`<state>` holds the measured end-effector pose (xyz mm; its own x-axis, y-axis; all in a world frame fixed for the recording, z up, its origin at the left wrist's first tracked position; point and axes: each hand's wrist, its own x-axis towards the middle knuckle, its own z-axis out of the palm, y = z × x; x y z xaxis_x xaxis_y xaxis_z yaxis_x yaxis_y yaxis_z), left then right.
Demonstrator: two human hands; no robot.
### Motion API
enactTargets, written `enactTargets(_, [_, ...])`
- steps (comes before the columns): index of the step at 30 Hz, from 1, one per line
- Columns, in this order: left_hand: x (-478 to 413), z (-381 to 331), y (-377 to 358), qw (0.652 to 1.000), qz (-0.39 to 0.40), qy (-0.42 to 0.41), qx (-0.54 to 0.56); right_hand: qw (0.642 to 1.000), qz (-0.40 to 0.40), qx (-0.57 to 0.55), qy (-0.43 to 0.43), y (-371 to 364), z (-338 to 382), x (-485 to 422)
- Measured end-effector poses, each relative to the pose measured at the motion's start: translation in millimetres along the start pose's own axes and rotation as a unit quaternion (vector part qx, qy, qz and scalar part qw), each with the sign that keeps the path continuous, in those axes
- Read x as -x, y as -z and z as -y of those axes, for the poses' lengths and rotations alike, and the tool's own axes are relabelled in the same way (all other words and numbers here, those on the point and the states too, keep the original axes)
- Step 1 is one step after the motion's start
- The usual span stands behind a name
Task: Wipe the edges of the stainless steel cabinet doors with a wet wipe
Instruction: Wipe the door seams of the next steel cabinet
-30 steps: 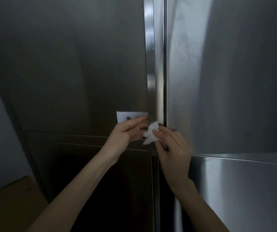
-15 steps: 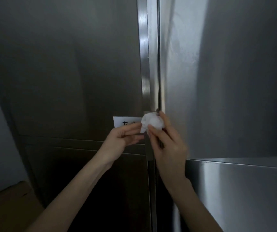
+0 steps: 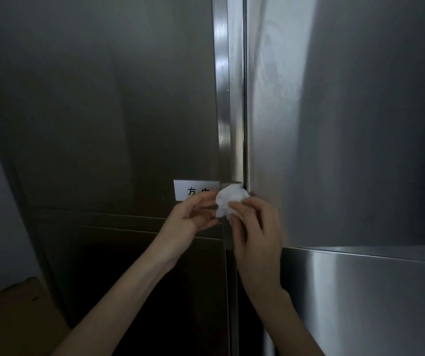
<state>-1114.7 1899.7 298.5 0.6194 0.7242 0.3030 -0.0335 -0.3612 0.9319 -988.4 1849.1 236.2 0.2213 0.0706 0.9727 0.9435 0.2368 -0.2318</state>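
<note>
Item: wet wipe (image 3: 230, 199), white, now wadded into a ball; a second ago it was a loose flap, set lower. Position: against the foot of the bright door edge (image 3: 223, 98), just left of the seam, beside the label (image 3: 193, 189). Held by: right hand (image 3: 256, 227), fingers curled onto its lower right side. Left hand (image 3: 193, 214): fingertips at its left side (gripping or merely touching, cannot tell). Status, judged: wipe rebunched, edge stroke about to resume.

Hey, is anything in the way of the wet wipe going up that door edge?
Nothing visible. The wet wipe, pinched by the right hand, sits at the door edge, bare above; the white label lies left of it.
</note>
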Motion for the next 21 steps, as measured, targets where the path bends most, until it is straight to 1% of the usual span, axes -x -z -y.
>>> enactTargets(3, [0,0,-1,1.000,-0.002,-0.016,-0.006,0.997,0.026,-0.027,-0.062,-4,-3,16])
enactTargets(6, [0,-3,-1,0.999,-0.004,-0.033,-0.030,0.998,0.032,0.007,-0.056,1,2,29])
enactTargets(9, [-1,-4,0,0.999,-0.004,-0.035,-0.030,0.998,0.040,-0.017,-0.056,7,10,4])
enactTargets(12, [-1,-3,-1,0.999,-0.008,-0.036,-0.029,0.999,0.037,0.013,-0.037,3,11,-12])
enactTargets(18, [-1,-2,0,0.998,-0.008,-0.039,-0.039,0.996,0.058,0.002,-0.063,9,8,45])
enactTargets(21, [-2,-2,-1,0.998,-0.010,-0.043,-0.041,0.996,0.064,-0.011,-0.058,9,4,50])
